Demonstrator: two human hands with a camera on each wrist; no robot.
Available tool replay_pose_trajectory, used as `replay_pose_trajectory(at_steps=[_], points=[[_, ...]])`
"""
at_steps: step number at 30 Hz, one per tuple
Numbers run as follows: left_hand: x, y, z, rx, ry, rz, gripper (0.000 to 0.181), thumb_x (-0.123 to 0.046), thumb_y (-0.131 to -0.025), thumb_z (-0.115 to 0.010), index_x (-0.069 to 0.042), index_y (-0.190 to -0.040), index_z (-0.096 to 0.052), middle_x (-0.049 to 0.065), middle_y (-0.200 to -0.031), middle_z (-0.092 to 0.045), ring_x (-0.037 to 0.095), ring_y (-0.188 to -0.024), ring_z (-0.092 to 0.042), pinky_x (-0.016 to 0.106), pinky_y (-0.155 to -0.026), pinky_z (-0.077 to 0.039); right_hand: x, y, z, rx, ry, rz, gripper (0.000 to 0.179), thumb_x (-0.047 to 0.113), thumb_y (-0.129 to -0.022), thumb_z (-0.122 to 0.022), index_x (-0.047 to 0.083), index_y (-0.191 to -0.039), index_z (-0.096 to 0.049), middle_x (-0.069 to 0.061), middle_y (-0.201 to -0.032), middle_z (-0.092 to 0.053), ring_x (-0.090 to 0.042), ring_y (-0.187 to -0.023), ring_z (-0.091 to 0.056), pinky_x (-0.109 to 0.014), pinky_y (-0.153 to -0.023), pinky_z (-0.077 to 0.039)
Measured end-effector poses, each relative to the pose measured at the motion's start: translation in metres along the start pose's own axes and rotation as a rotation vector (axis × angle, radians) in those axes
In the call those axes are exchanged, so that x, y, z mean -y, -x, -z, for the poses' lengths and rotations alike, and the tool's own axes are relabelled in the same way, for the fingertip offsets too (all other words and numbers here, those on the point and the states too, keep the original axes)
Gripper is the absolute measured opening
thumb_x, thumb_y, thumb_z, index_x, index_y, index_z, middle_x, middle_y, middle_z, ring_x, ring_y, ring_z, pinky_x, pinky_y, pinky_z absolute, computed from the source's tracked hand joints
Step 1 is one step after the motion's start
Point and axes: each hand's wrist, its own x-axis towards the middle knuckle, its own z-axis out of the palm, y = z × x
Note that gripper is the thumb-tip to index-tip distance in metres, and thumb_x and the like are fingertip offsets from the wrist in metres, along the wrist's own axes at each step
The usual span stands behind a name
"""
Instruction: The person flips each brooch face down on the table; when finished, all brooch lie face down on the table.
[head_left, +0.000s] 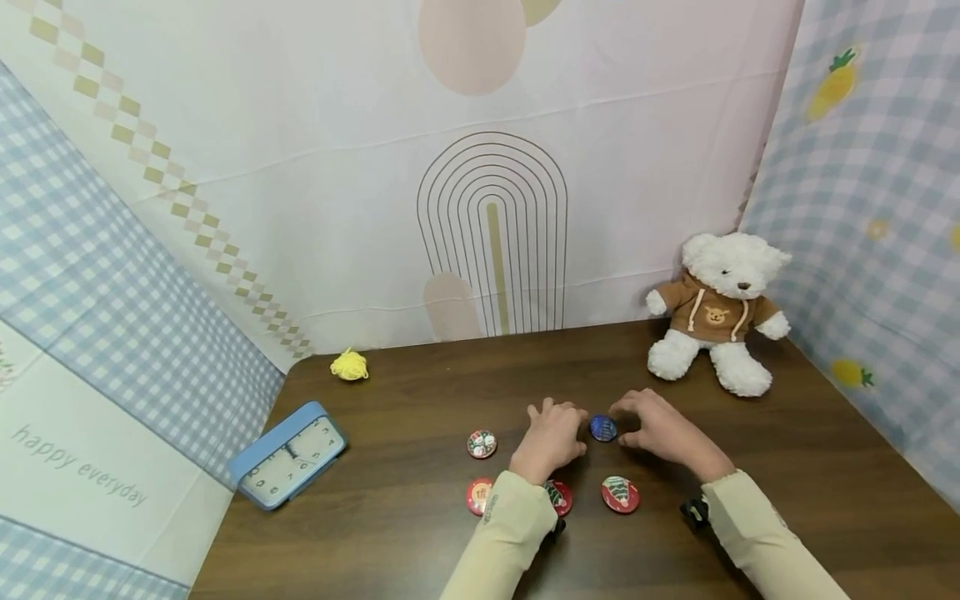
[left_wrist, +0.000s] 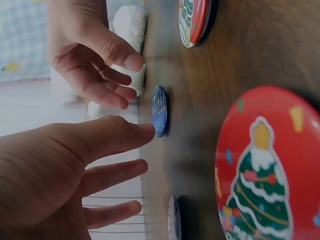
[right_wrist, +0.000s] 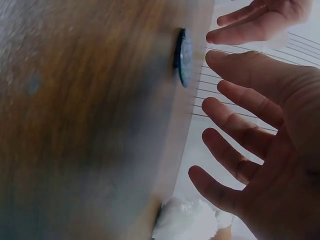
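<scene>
A small round blue badge (head_left: pixel 602 428) lies flat on the wooden table between the two hands. My left hand (head_left: pixel 551 437) is just left of it, fingers spread and holding nothing; in the left wrist view its thumb tip overlaps the edge of the blue badge (left_wrist: pixel 160 111). On the other side, my right hand (head_left: pixel 667 433) hovers with loosely bent, parted fingers and nothing in them. Nearer to me lie a red badge with a Christmas tree (head_left: pixel 558 497), partly covered by the left sleeve, and another red badge (head_left: pixel 619 494) with a tree-like picture.
Left of the hands are a white-and-green patterned badge (head_left: pixel 482 444) and a red badge with a gold centre (head_left: pixel 477 497). A blue clock (head_left: pixel 288 456) lies at the table's left, yellow yarn (head_left: pixel 349 365) behind it. A white teddy bear (head_left: pixel 716 312) sits at the back right.
</scene>
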Motion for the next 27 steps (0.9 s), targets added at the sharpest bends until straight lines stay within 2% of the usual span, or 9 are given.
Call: replay_pose_trajectory(at_steps=[7,12,20,27], points=[[-0.003,-0.009,0.001,0.033,-0.083,0.036,0.038,-0.033,-0.086,-0.081,-0.026,-0.123,-0.073,-0.002,-0.117,-0.068,0.025,-0.103,-0.053,0.055,-0.092,-0.04,0.002,-0.008,-0.005,0.042,-0.017,-0.077,0.032,0.01,-0.078,-0.086,0.0,-0.106,-0.071,-0.009,-0.101,-0.068,-0.029,-0.094,-0.061,-0.05,-0.085,-0.049],[-0.003,-0.016,-0.002,0.05,-0.064,0.025,0.041,-0.033,-0.085,-0.082,-0.026,-0.125,-0.072,-0.001,-0.118,-0.068,0.024,-0.102,-0.054,0.054,-0.092,-0.041,0.004,-0.014,-0.007,0.055,-0.028,-0.097,0.032,0.009,-0.076,-0.087,0.0,-0.103,-0.071,-0.007,-0.095,-0.067,-0.025,-0.089,-0.06,-0.048,-0.083,-0.049],[-0.003,-0.023,-0.007,0.083,-0.051,0.022,0.044,-0.032,-0.085,-0.083,-0.027,-0.128,-0.071,-0.002,-0.121,-0.068,0.024,-0.102,-0.057,0.055,-0.092,-0.041,0.003,-0.013,-0.012,0.088,-0.053,-0.121,0.034,0.007,-0.076,-0.087,-0.002,-0.103,-0.07,-0.008,-0.095,-0.065,-0.023,-0.087,-0.06,-0.046,-0.079,-0.051],[-0.004,-0.028,-0.007,0.097,-0.044,0.006,0.033,-0.028,-0.086,-0.082,-0.026,-0.118,-0.075,-0.002,-0.114,-0.068,0.024,-0.1,-0.056,0.056,-0.093,-0.04,0.0,-0.014,-0.014,0.085,-0.045,-0.115,0.023,0.005,-0.079,-0.084,0.002,-0.098,-0.07,-0.004,-0.089,-0.063,-0.017,-0.08,-0.057,-0.04,-0.072,-0.05]])
